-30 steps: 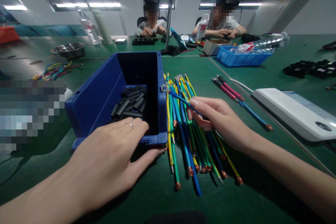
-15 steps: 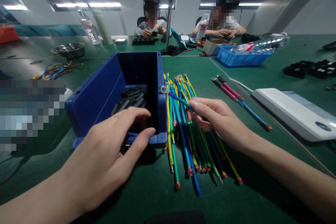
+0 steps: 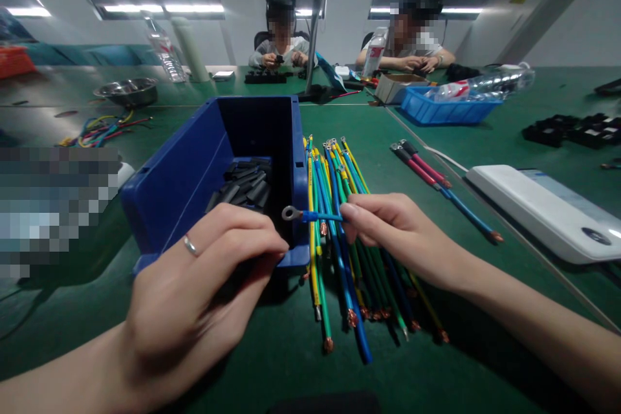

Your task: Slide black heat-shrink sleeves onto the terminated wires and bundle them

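A blue wire point(image 3: 326, 216) with a metal ring terminal at its end is pinched in my right hand point(image 3: 388, 223), its ring pointing left. My left hand point(image 3: 208, 278) is closed, thumb and fingers pressed together, just left of the ring; whatever lies between them is hidden. Behind that hand stands a dark blue bin point(image 3: 174, 162), holding short black tubes point(image 3: 242, 182). Under and beside my right hand lies a bundle of blue, green and yellow wires point(image 3: 334, 265), with ring terminals at the far ends and bare copper at several near ends.
Red and blue wires point(image 3: 422, 165) lie right of the bundle, near a white power bank point(image 3: 538, 210). A light blue tray point(image 3: 436, 110) with a bottle, a metal bowl point(image 3: 129, 92) and black parts point(image 3: 572, 129) sit farther off. Two people point(image 3: 281, 45) sit across the table.
My left hand has closed its fingers and turned, back upward, at the bin's front. My right hand has brought the wire's ring terminal lower and left, making the wire nearly level.
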The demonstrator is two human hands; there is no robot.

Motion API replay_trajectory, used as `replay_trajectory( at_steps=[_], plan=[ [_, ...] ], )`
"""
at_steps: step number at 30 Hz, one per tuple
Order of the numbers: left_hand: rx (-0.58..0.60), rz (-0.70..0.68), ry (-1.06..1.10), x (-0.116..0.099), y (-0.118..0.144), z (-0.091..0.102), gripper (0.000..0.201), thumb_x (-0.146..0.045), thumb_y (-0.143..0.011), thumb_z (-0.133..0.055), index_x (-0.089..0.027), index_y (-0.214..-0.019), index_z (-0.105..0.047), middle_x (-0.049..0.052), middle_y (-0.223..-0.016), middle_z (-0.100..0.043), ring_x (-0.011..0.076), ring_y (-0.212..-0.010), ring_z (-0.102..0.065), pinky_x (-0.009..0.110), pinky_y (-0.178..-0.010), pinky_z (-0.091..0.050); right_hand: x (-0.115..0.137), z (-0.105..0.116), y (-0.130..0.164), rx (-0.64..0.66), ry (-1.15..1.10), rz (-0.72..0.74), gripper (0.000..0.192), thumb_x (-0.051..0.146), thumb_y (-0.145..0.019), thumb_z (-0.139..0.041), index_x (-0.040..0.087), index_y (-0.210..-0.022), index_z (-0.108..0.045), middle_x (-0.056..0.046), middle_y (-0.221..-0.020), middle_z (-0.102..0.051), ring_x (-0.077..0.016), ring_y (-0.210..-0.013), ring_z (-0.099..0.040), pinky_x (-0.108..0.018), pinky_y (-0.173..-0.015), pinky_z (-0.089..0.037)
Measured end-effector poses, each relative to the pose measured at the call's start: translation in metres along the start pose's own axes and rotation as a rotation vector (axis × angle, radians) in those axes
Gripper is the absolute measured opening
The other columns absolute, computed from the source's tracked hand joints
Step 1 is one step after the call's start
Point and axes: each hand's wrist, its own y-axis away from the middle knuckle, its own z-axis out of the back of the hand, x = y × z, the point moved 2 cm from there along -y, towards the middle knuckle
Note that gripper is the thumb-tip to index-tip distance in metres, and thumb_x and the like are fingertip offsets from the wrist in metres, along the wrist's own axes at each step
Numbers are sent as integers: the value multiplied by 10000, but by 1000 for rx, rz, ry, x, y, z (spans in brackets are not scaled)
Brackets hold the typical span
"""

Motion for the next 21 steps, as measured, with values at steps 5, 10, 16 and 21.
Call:
replay_trajectory(
  at_steps=[5,10,16,21],
  plan=[
    [-19,0,42,-1,0,1,189,-81,-888,-590,-248,-970,-625,-55,-942,-660,68,-805,-650,158,-704,-503,2,-1,0,35,140,-13,436,415,-997,-432,178,-642,-520,50,-591,-401,-82,-560,-368,-258,-537,-272],
    [-22,32,55,-2,0,4,181,-122,-889,-622,-286,-965,-629,-58,-950,-666,83,-781,-659,198,-675,-520,3,-1,0,56,178,-23,499,516,-979,-421,192,-601,-452,46,-562,-361,-92,-533,-336,-275,-523,-248],
    [-102,98,107,-3,6,2,233,-165,-856,-691,-314,-1008,-595,-63,-961,-681,108,-779,-683,248,-664,-562,-1,1,-3,61,137,-46,537,574,-963,-413,199,-579,-401,43,-560,-330,-93,-531,-297,-276,-517,-229],
    [-103,97,117,-3,8,-1,212,-196,-877,-670,-320,-1022,-580,-60,-966,-683,110,-777,-689,241,-649,-580,-4,3,-2,75,113,-46,517,555,-954,-456,196,-584,-412,48,-562,-319,-90,-532,-300,-271,-514,-229]
  ],
)
